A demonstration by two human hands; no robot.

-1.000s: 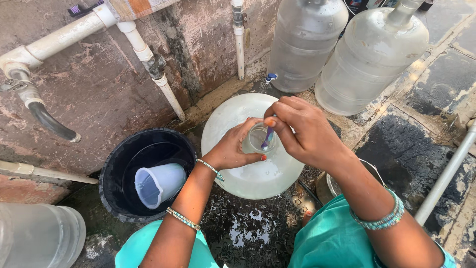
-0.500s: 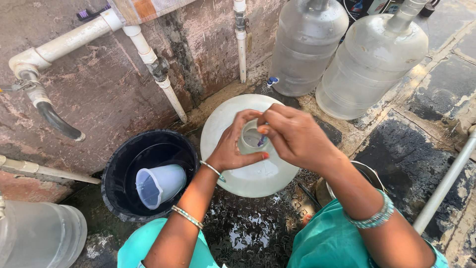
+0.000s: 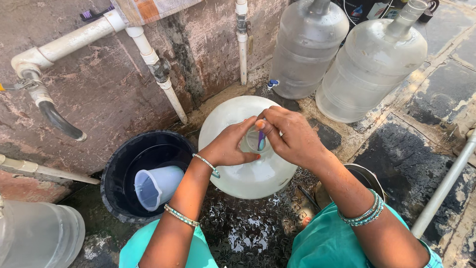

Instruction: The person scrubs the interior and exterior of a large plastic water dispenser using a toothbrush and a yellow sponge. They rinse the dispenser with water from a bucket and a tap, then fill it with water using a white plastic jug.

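A large clear water jug (image 3: 248,173) stands upright on the wet ground between my knees. My left hand (image 3: 229,146) wraps around the jug's neck and steadies it. My right hand (image 3: 292,136) pinches a small purple-handled brush (image 3: 261,141) that goes down into the jug's mouth. Most of the brush is hidden inside the neck and behind my fingers.
A black bucket (image 3: 119,171) with a pale plastic mug (image 3: 156,186) in it sits at the left. Two more big jugs (image 3: 307,47) (image 3: 372,69) stand at the back right. White pipes and a black hose (image 3: 57,119) run along the wall. Another jug (image 3: 34,235) lies bottom left; a metal pole (image 3: 446,183) slants at right.
My right hand has lowered onto the jug's mouth, pushing the brush further into the neck. The left hand keeps its grip on the neck.
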